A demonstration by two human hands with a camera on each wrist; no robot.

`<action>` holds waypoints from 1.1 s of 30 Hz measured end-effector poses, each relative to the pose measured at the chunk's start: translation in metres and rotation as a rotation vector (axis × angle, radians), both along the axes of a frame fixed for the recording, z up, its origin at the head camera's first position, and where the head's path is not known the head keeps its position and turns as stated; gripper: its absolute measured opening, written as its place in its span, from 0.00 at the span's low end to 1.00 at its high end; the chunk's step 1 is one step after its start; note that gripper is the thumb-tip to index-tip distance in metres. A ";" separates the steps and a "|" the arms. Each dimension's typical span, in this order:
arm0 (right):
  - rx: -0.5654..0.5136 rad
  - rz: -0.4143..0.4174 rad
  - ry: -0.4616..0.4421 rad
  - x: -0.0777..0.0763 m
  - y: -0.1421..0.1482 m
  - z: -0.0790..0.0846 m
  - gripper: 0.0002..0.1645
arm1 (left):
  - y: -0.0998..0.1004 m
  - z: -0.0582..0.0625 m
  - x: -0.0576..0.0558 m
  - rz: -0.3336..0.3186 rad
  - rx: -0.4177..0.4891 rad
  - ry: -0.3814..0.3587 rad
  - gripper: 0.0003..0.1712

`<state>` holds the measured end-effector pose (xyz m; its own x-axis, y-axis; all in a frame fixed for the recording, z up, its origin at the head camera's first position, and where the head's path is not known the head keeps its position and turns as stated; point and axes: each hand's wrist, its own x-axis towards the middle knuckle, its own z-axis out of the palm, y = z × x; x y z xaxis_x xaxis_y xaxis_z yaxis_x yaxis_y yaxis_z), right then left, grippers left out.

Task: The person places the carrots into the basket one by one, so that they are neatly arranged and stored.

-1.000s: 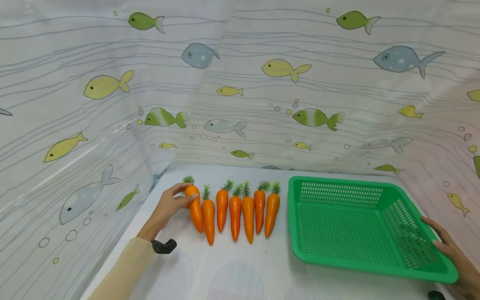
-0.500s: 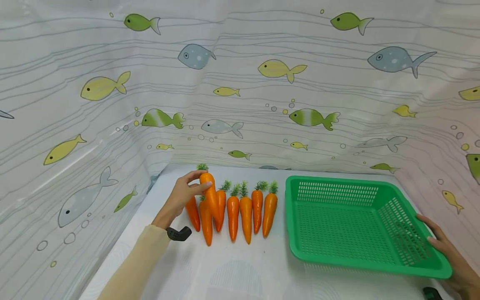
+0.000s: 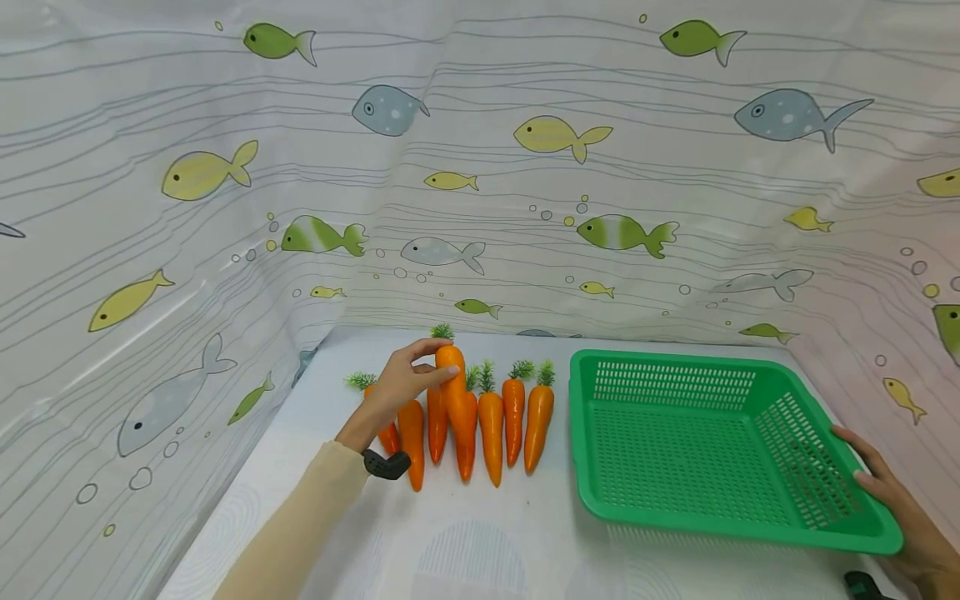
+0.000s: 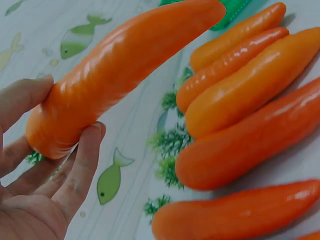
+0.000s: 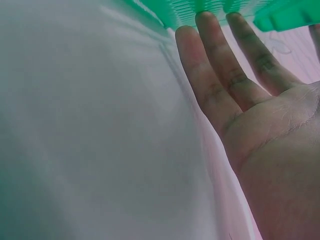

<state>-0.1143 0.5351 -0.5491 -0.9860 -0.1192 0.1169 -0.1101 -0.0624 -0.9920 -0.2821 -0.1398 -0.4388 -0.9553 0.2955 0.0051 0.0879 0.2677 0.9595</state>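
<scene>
Right hand grips the green basket (slotted, upright); left hand pinches a carrot outside it

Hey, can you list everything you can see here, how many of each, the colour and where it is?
Held carrot: one, orange, in the left hand above the row.
Loose carrots: seven, orange with green leafy tops, side by side left of the basket.
Basket: one, green, at the table's right side.
Table: one, whitish, under the carrots.
Fish-print sheet: white with green, yellow and blue-grey fish, behind and beside the table.
Sleeve: one, beige, left arm.
Wrist devices: two, dark, one at each wrist.
Left hand: one, gripping the held carrot.
Right hand: one, holding the basket's right edge.
</scene>
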 end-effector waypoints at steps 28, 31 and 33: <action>-0.098 0.043 -0.052 0.003 -0.003 0.006 0.37 | 0.121 0.013 -0.002 -0.301 0.133 0.037 0.31; -0.080 0.039 -0.038 0.003 -0.004 0.007 0.37 | 0.135 0.013 -0.002 -0.322 0.142 0.033 0.31; -0.077 0.039 -0.024 0.002 -0.004 0.007 0.37 | 0.144 0.014 -0.001 -0.331 0.135 0.030 0.33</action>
